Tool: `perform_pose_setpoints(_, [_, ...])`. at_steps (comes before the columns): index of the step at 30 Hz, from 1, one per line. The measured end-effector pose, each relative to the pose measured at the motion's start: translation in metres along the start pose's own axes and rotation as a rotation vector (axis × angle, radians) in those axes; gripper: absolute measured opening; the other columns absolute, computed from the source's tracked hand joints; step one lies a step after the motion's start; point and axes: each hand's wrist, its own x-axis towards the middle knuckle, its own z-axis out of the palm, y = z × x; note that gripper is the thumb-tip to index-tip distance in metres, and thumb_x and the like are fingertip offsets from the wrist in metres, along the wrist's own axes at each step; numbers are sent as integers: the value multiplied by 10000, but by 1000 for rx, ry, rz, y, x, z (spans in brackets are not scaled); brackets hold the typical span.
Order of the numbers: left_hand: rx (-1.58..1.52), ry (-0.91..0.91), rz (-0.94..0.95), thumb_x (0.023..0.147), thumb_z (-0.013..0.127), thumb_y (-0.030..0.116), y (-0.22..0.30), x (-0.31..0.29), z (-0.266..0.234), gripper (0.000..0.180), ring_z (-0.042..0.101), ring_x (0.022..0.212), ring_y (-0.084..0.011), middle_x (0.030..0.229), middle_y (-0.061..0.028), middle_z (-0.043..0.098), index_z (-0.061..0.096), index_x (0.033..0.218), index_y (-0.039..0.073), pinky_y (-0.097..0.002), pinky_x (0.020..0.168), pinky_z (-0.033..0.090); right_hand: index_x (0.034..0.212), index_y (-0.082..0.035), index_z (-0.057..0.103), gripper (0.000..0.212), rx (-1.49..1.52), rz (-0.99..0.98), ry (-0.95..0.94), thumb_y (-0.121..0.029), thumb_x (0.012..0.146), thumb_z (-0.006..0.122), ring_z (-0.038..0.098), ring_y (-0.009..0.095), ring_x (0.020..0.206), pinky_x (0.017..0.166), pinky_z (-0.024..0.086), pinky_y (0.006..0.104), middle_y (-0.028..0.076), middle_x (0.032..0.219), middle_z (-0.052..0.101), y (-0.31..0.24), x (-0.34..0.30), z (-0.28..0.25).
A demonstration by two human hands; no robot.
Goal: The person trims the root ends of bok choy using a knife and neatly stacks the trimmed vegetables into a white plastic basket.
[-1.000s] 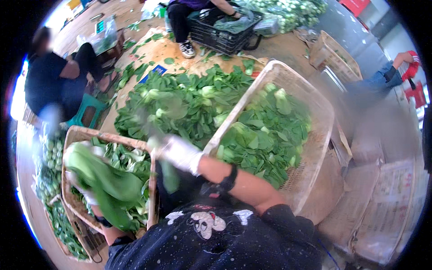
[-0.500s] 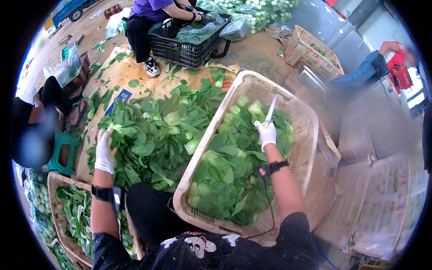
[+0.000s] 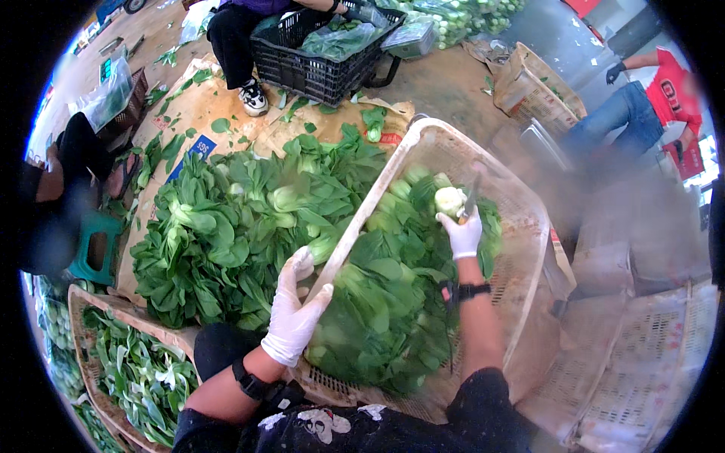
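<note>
My left hand (image 3: 294,313), in a white glove, is at the left rim of the large plastic crate (image 3: 370,200), thumb and fingers apart, holding nothing. In my right hand (image 3: 463,232), also gloved, is a knife (image 3: 473,198), its blade pointing up and blurred. A pale cut bok choy base (image 3: 450,201) shows right at that hand's fingertips; whether the hand grips it too is hidden. Bok choy (image 3: 385,279) with broad green leaves fills most of the crate. Left of the rim lies a big heap of bok choy (image 3: 226,226).
A crate of leafy trimmings (image 3: 143,370) stands at lower left, near a green stool (image 3: 94,245). Ahead, a person sits behind a black crate (image 3: 325,57). Another person in red (image 3: 668,94) is at far right, beyond stacked crates (image 3: 604,362).
My left hand has moved right from the heap to the crate rim, fingers apart. My right hand is slightly lower, its knife turned, with a bok choy base now at its fingertips.
</note>
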Motion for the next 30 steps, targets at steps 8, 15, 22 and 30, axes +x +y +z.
perform_pose_setpoints(8, [50, -11, 454, 571, 830, 359, 29, -33, -14, 964, 388, 1244, -288, 1295, -142, 456, 357, 1339, 19, -398, 1054, 263, 1157, 5, 502, 443, 657, 35, -535, -82, 773, 705, 546, 124, 888, 794, 471, 286, 117, 1158, 564, -278, -161, 33])
perform_pose_setpoints(15, [-247, 94, 164, 640, 810, 81, 82, -160, -149, 684, 546, 1014, -96, 1126, -27, 571, 472, 1232, 22, -270, 919, 433, 1034, -126, 591, 271, -15, -612, -591, -117, 770, 647, 595, 211, 623, 537, 474, 327, 40, 765, 582, -357, -205, 67])
perform_pose_setpoints(22, [48, 347, 170, 646, 763, 99, 58, -256, -215, 495, 579, 929, -95, 1027, -28, 633, 585, 1101, 16, -272, 859, 454, 862, -156, 553, 229, -74, -1062, -738, -147, 673, 682, 548, 227, 578, 490, 430, 358, 33, 652, 471, -433, -294, 138])
perform_pose_setpoints(30, [-4, 590, 264, 586, 843, 148, 38, -338, -241, 607, 583, 934, -98, 1016, -34, 638, 577, 1109, -7, -279, 873, 460, 859, -123, 589, 85, -319, -966, -956, -164, 800, 542, 619, 315, 609, 537, 486, 428, 116, 701, 612, -408, -353, 223])
